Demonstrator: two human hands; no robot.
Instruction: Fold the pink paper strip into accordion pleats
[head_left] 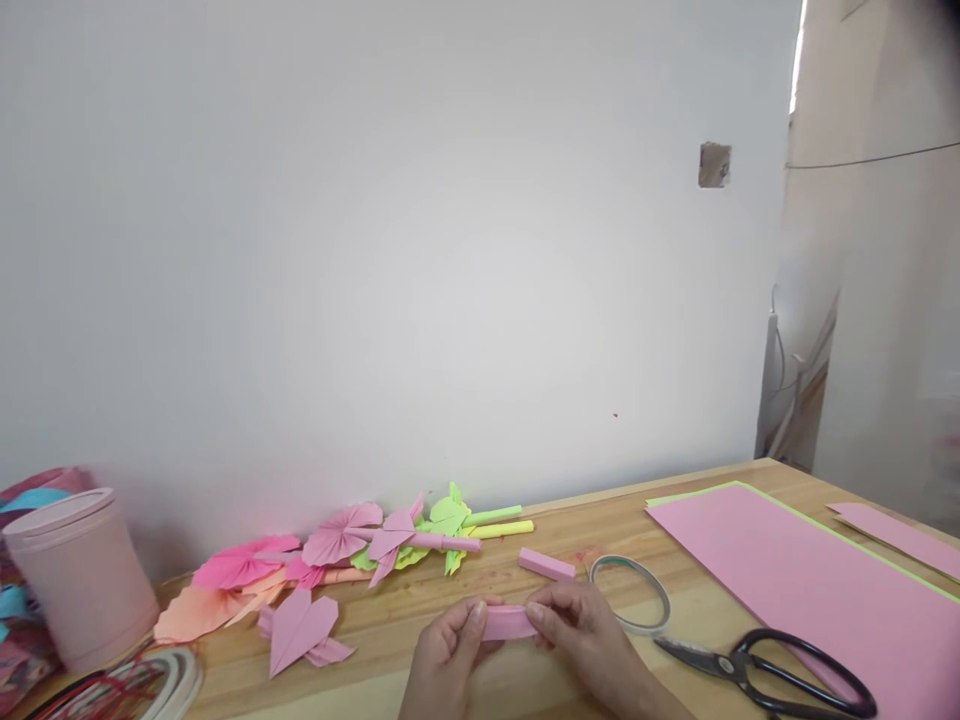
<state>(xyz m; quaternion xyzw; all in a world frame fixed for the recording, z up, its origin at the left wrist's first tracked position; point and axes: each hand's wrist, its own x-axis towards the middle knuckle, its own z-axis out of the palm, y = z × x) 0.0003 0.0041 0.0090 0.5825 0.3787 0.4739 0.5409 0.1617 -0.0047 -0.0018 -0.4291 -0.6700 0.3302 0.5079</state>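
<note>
A short folded strip of pink paper [508, 623] is stretched between my two hands, low over the table. My left hand [450, 655] pinches its left end between thumb and fingers. On the other side, my right hand [589, 640] grips the right end the same way. Just behind them lies a second folded pink paper piece [547, 564]. A roll of tape [630, 594] rests on the wood behind my right hand, and black-handled scissors [761, 668] lie open-bladed or nearly shut beside it; which, I cannot tell. To the left sits a pink folded paper heart [301, 632].
Paper flowers with rolled stems [420, 540] lie along the wall at the back left. A pink canister [82, 580] and coiled cords [161, 685] stand at far left. Pink sheets [810, 590] over a green one cover the right side of the wooden table [705, 560].
</note>
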